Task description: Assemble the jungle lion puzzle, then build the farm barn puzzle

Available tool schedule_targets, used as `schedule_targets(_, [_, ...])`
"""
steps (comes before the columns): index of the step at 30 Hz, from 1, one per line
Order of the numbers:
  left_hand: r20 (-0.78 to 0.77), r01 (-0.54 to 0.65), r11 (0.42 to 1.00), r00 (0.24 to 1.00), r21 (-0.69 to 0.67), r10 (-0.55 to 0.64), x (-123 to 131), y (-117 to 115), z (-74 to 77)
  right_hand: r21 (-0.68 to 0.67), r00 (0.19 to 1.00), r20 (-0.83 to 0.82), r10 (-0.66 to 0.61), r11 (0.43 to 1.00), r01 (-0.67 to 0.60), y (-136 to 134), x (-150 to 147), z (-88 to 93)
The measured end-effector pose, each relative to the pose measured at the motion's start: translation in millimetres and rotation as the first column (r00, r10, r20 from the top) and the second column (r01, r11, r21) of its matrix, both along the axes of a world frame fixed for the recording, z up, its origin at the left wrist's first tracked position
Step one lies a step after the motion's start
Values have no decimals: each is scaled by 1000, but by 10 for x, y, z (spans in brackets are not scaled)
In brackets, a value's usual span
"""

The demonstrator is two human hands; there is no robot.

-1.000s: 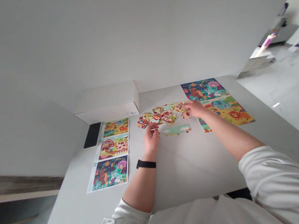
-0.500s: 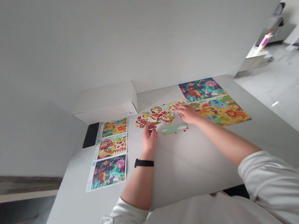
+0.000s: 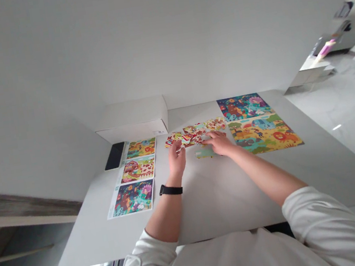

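Note:
A heap of loose jigsaw pieces (image 3: pixel 191 135) in red, green and cream lies at the middle of the table's far part. At its near left edge is my left hand (image 3: pixel 177 160), fingers loosely bent with a gap to the thumb; nothing shows in it. My right hand (image 3: pixel 222 143) reaches over the right side of the heap, fingers stretched out and touching pieces. Just below the heap lies a joined pale-green strip of puzzle (image 3: pixel 202 153), its right part covered by my right hand. Whether a small piece sits under those fingertips is hidden.
Right of the heap lie a yellow animal puzzle picture (image 3: pixel 265 132) and a dark forest one (image 3: pixel 244 106). To the left are a sheet with three pictures (image 3: pixel 138 170) and a black phone (image 3: pixel 114 156). A white box (image 3: pixel 131 120) stands against the wall.
My right hand has moved left and nearer to me, from the upper right pieces to over the strip's right end. My left hand has shifted slightly up by the heap. The view has turned a little.

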State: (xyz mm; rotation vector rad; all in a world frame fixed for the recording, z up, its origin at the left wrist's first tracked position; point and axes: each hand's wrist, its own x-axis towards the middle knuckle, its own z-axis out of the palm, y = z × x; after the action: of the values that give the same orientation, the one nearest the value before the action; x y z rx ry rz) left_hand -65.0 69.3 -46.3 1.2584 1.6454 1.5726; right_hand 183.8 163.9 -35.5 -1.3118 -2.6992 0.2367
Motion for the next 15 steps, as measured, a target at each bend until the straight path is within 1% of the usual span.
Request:
schedule_targets(2, [-156, 26, 1000, 987, -4, -26, -55, 95, 21, 6, 997, 9, -72, 997, 72, 11, -19, 15])
schedule_targets(3, [-250, 38, 999, 968, -7, -39, -79, 148, 28, 8, 994, 11, -112, 994, 112, 26, -22, 27])
schedule_targets(4, [-337, 49, 999, 940, -15, -51, -96, 200, 32, 9, 990, 9, -142, 990, 142, 44, -25, 39])
schedule_targets(6, [-470, 67, 997, 879, -46, -81, -105, 295, 27, 12, 987, -12, -162, 987, 162, 90, -44, 57])
schedule_targets(9, [-595, 93, 990, 792, -109, -140, -45, 382, -14, 34, 990, -81, -117, 992, 120, 178, -131, 53])
schedule_targets(12, [-675, 143, 980, 710, -141, -201, 75, 400, -70, 35, 994, -105, -24, 999, 28, 273, -245, 12])
schedule_targets(15, [-695, 196, 968, 675, -154, -247, 163, 382, -108, 15, 997, -79, 28, 1000, -27, 335, -278, -26])
